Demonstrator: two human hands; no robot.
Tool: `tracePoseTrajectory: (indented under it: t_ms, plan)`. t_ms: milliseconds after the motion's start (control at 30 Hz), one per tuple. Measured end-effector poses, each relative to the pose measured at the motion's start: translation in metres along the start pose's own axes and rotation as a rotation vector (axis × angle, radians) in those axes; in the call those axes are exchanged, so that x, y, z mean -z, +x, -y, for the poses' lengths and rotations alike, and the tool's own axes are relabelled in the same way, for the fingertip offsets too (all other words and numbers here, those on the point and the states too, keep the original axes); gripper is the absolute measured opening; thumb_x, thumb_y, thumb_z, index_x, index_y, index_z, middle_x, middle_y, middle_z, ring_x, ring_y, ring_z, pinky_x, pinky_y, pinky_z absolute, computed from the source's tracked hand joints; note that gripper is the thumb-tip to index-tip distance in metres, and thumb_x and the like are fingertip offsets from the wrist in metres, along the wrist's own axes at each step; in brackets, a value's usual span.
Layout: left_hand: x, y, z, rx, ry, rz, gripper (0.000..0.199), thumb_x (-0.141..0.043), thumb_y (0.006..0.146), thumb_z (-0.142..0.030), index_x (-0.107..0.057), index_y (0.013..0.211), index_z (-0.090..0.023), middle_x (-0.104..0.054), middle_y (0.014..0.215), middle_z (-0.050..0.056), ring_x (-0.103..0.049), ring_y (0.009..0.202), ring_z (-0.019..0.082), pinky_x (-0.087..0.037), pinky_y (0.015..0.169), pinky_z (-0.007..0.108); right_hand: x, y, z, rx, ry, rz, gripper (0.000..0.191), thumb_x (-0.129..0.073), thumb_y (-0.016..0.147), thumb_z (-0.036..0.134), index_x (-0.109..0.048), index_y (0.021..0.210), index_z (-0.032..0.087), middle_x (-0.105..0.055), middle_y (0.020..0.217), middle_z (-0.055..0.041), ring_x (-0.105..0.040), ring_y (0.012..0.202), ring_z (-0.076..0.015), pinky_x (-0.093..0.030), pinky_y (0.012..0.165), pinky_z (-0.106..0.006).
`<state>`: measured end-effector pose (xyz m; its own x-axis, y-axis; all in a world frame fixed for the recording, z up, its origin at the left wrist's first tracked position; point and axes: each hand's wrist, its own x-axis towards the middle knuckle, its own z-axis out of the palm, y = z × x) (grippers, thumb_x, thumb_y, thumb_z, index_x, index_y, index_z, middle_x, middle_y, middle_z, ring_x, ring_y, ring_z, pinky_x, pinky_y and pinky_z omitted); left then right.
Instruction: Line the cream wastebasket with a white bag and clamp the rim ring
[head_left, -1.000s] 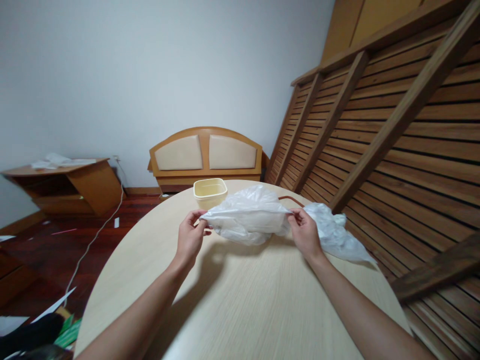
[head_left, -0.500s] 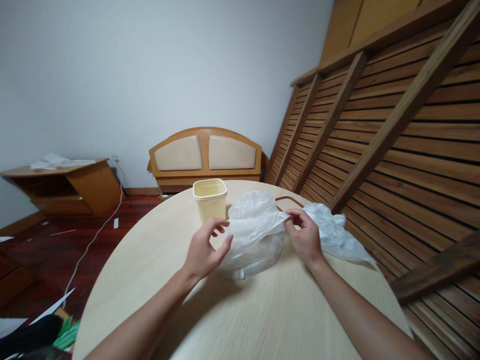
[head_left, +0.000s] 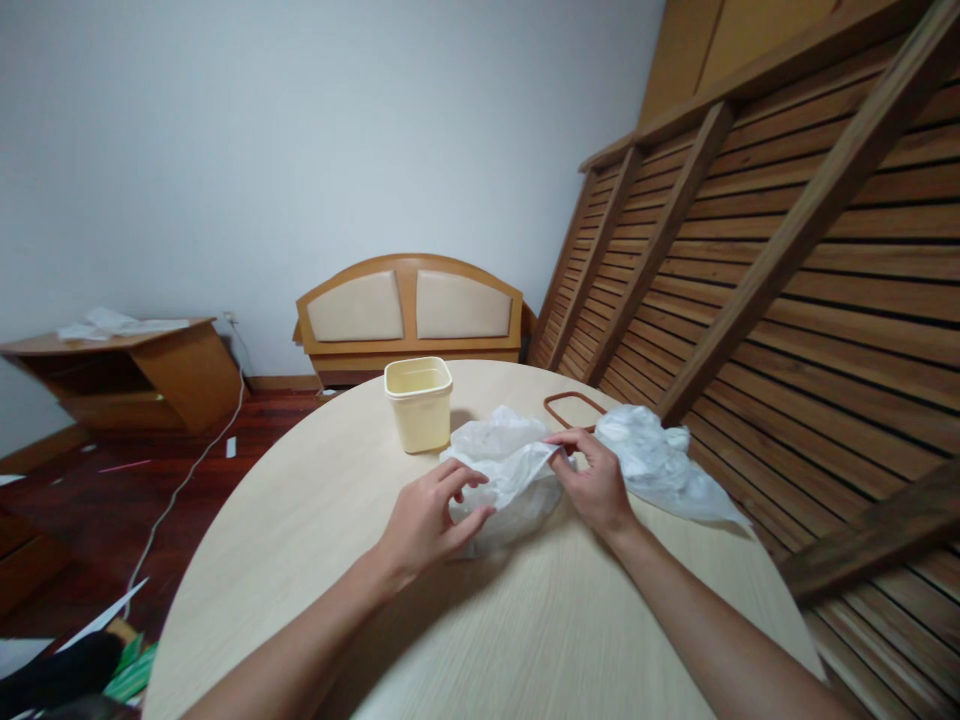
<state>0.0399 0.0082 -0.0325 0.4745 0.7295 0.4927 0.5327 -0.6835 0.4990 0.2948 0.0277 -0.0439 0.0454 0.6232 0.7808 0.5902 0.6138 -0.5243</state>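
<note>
A thin, translucent white plastic bag [head_left: 506, 490] lies crumpled on the round table [head_left: 300, 480] between my hands. My right hand [head_left: 592, 480] pinches the bag's upper right edge between thumb and fingers. At its left side, my left hand [head_left: 435, 505] is curved with thumb and fingers apart, close against the plastic; whether it touches the bag is hard to see. Just behind stands a pale yellow square bin [head_left: 420, 410], upright. A brown rectangular ring [head_left: 555, 408] lies flat beyond the bag.
More crumpled white plastic bags [head_left: 660, 455] lie at the table's right side. A slatted wooden frame [head_left: 795, 250] leans along the right. Behind the table is a headboard [head_left: 409, 300]. A low cabinet [head_left: 135, 370] and a white cable [head_left: 187, 480] are at left.
The bag has sunk and gathered into a flatter bundle. My right hand has moved left with its edge, and my left hand slightly right and down. More of the brown ring shows.
</note>
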Motion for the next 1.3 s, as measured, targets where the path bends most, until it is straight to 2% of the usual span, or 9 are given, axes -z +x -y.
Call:
tracePoseTrajectory:
  t_ms: [67, 167, 333, 467, 667, 800, 1000, 1100, 1300]
  plan:
    - [-0.003, -0.001, 0.0, -0.025, 0.035, 0.05, 0.023, -0.067, 0.086, -0.033, -0.071, 0.107, -0.025, -0.073, 0.098, 0.006, -0.067, 0.077, 0.018, -0.053, 0.068, 0.029, 0.0, 0.001, 0.0, 0.005, 0.0, -0.002, 0.009, -0.061, 0.086, 0.021, -0.069, 0.088, 0.024, -0.071, 0.081, -0.0019, -0.064, 0.073, -0.0194, -0.053, 0.068, -0.033]
    - [-0.008, -0.002, 0.003, -0.023, 0.044, 0.058, 0.016, -0.059, 0.09, -0.024, -0.073, 0.096, -0.026, -0.073, 0.09, 0.004, -0.066, 0.071, 0.017, -0.051, 0.065, 0.027, 0.001, 0.001, 0.0, 0.005, -0.001, 0.001, 0.008, -0.061, 0.086, 0.021, -0.068, 0.088, 0.024, -0.071, 0.082, -0.002, -0.064, 0.073, -0.0193, -0.053, 0.068, -0.033]
    - [-0.003, 0.003, 0.01, 0.101, -0.131, -0.155, 0.014, -0.056, 0.091, -0.025, -0.069, 0.091, -0.024, -0.07, 0.084, 0.004, -0.063, 0.065, 0.015, -0.049, 0.056, 0.023, 0.0, -0.001, -0.004, -0.001, 0.015, 0.033, 0.009, -0.063, 0.085, 0.019, -0.067, 0.091, 0.024, -0.071, 0.086, -0.0026, -0.065, 0.078, -0.0204, -0.054, 0.073, -0.035]
    - [0.005, 0.008, 0.012, 0.256, -0.324, -0.318, 0.014, -0.06, 0.088, -0.034, -0.065, 0.088, -0.021, -0.068, 0.082, 0.003, -0.062, 0.06, 0.014, -0.046, 0.048, 0.021, -0.001, -0.003, -0.01, 0.0, -0.008, 0.138, 0.015, -0.069, 0.087, 0.027, -0.065, 0.101, 0.023, -0.069, 0.094, -0.0044, -0.065, 0.083, -0.0215, -0.054, 0.079, -0.038]
    - [0.011, 0.015, 0.017, 0.403, -0.526, -0.498, 0.029, -0.064, 0.083, -0.047, -0.061, 0.089, -0.019, -0.065, 0.083, 0.001, -0.061, 0.058, 0.013, -0.05, 0.047, 0.022, 0.003, -0.003, -0.016, 0.074, -0.088, 0.331, 0.031, -0.078, 0.082, 0.038, -0.065, 0.108, 0.025, -0.067, 0.118, -0.0083, -0.062, 0.116, -0.0287, -0.049, 0.101, -0.048]
    - [0.015, 0.017, 0.024, 0.442, -0.559, -0.594, 0.034, -0.067, 0.08, -0.05, -0.06, 0.093, -0.019, -0.064, 0.091, 0.003, -0.064, 0.068, 0.015, -0.051, 0.046, 0.02, 0.004, -0.003, -0.023, 0.08, -0.156, 0.379, 0.017, -0.073, 0.084, 0.026, -0.068, 0.1, 0.025, -0.065, 0.123, -0.0092, -0.06, 0.119, -0.0296, -0.047, 0.102, -0.051]
    - [0.016, 0.018, 0.031, 0.466, -0.664, -0.615, 0.037, -0.065, 0.081, -0.053, -0.054, 0.097, -0.021, -0.064, 0.094, 0.001, -0.067, 0.072, 0.015, -0.054, 0.049, 0.021, 0.005, -0.001, -0.04, -0.029, -0.162, 0.303, 0.021, -0.058, 0.078, 0.012, -0.068, 0.093, 0.023, -0.071, 0.109, -0.0072, -0.063, 0.107, -0.0278, -0.047, 0.098, -0.048]
    - [0.016, 0.018, 0.031, 0.473, -0.693, -0.63, 0.035, -0.065, 0.083, -0.051, -0.052, 0.099, -0.022, -0.064, 0.093, -0.001, -0.067, 0.068, 0.014, -0.055, 0.05, 0.022, 0.007, 0.002, -0.043, -0.11, -0.149, 0.21, 0.021, -0.055, 0.075, 0.013, -0.067, 0.09, 0.023, -0.073, 0.097, -0.0055, -0.065, 0.099, -0.0276, -0.049, 0.093, -0.045]
    - [0.019, 0.019, 0.028, 0.477, -0.764, -0.69, 0.032, -0.063, 0.084, -0.046, -0.047, 0.098, -0.023, -0.066, 0.09, -0.001, -0.069, 0.066, 0.014, -0.054, 0.05, 0.021, 0.01, 0.008, -0.041, -0.214, -0.121, -0.023, 0.018, -0.054, 0.083, 0.025, -0.065, 0.098, 0.021, -0.073, 0.096, -0.0075, -0.068, 0.085, -0.0242, -0.054, 0.08, -0.04]
